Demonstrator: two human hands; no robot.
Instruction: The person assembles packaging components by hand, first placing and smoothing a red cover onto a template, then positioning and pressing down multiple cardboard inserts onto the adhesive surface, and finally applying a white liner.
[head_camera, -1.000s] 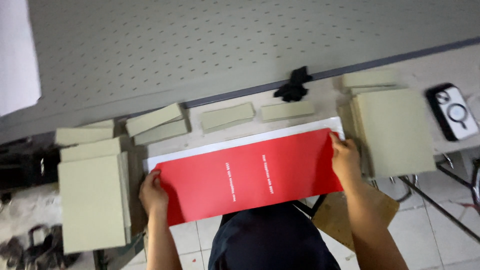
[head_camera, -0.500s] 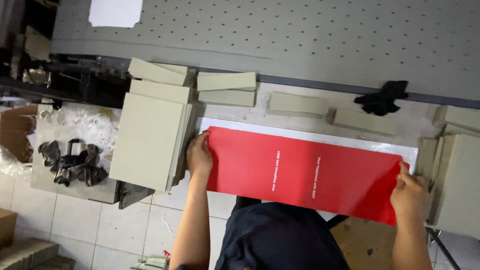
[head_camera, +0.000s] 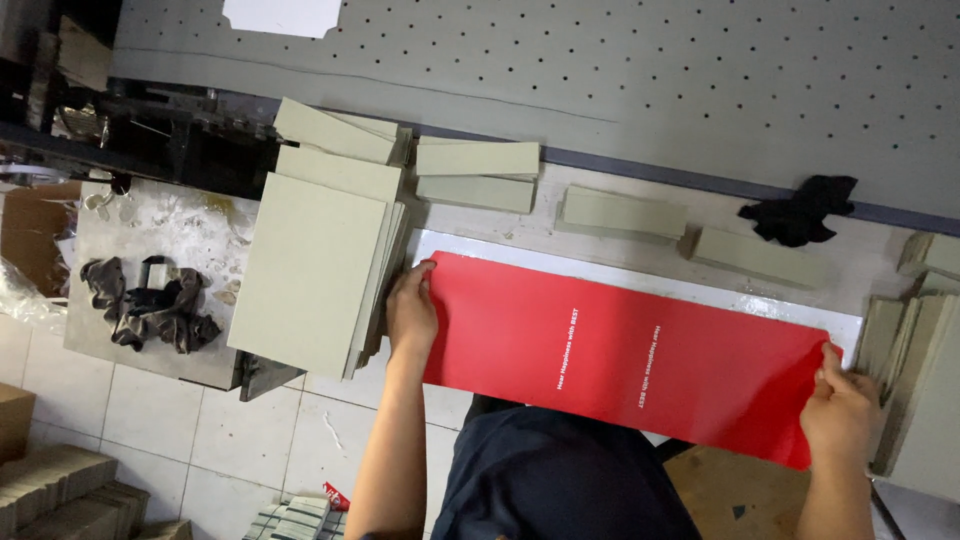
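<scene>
While the view has swung left since a second ago, your left hand (head_camera: 412, 310) presses flat and your right hand (head_camera: 838, 408) pinches the red sheet (head_camera: 620, 355), unmoved on the white board (head_camera: 700, 290), grey stack (head_camera: 315, 270) at 9 o'clock.

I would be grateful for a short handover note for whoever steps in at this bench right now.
Left hand: flat on the left end of the red sheet, fingers over its edge.
Right hand: grips the sheet's right end.
The sheet lies lengthwise on a white backing on the bench, its near edge hanging off the front.
A tall stack of grey boards sits just left of it, another stack at the right, and narrow grey strips along the back.
Done: sheet laid out. No board is on the sheet yet.
</scene>
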